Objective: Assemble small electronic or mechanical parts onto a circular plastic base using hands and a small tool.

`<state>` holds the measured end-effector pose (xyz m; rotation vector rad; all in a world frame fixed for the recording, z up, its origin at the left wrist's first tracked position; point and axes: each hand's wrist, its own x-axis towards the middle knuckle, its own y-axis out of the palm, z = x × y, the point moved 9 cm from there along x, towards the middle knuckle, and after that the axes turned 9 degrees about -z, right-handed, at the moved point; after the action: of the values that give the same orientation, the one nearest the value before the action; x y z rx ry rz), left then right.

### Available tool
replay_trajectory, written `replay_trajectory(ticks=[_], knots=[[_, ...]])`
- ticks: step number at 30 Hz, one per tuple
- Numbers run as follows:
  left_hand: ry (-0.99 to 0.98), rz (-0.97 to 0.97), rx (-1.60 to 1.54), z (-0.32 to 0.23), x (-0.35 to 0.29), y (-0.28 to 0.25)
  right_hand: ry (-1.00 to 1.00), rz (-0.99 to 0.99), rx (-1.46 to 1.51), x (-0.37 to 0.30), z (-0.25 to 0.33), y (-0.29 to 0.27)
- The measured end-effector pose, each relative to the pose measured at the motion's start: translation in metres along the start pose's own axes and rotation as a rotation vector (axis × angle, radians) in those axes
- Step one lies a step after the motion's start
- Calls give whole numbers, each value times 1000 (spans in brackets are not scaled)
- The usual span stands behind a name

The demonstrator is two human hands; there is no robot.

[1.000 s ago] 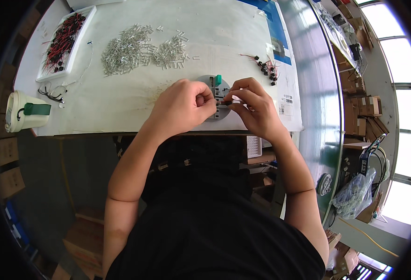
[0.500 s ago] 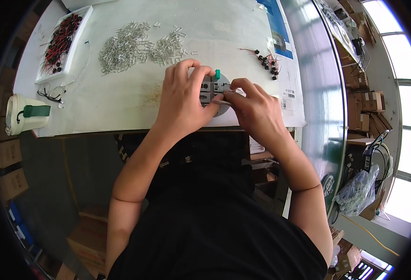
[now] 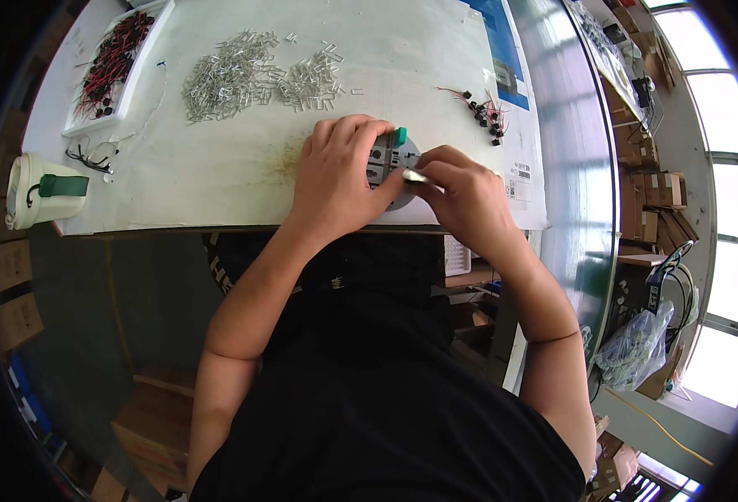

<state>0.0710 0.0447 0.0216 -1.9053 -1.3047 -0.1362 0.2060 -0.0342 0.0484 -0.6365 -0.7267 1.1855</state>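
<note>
A round grey fixture (image 3: 410, 154) with metal blocks and slots on top lies near the table's front edge. At its far side stands a green knob (image 3: 400, 136). My left hand (image 3: 335, 171) is closed round the fixture's left side, fingers curled at the far edge and thumb at the near side. Over the right part of the fixture, my right hand (image 3: 469, 192) pinches a thin, shiny flat piece (image 3: 416, 176), whose kind I cannot make out. Its tip is close to my left thumb. My hands hide much of the fixture.
Beyond my hands lie two heaps of small U-shaped metal pins (image 3: 231, 75). A white tray (image 3: 144, 63) of red-and-black wired parts stands far left, above a white-and-green container (image 3: 46, 191). More wired black parts (image 3: 486, 115) lie right. Glasses (image 3: 92, 155) rest at left.
The flat piece in my right hand has tilted and now shows a bright face. My left fingers have drawn closer together at the fixture's far side. The whole view has shifted slightly.
</note>
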Motion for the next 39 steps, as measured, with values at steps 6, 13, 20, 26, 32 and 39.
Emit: replay_trajectory(ticks=[6, 13, 20, 26, 32, 39], knots=[[-23, 24, 24, 3, -2, 3, -104, 2, -17, 2, 3, -1], [-55, 45, 22, 5, -3, 3, -204, 56, -154, 6, 20, -2], [-60, 50, 49, 5, -2, 7, -214, -4, -231, 7, 33, -8], [-58, 63, 114, 4, -2, 7, 46, -381, 1071, 23, -6, -21], [-53, 83, 89, 5, -4, 8, -112, -355, 894, 22, 13, 10], [61, 96, 139, -22, 4, -5, -302, -364, 582, 16, 31, 10]])
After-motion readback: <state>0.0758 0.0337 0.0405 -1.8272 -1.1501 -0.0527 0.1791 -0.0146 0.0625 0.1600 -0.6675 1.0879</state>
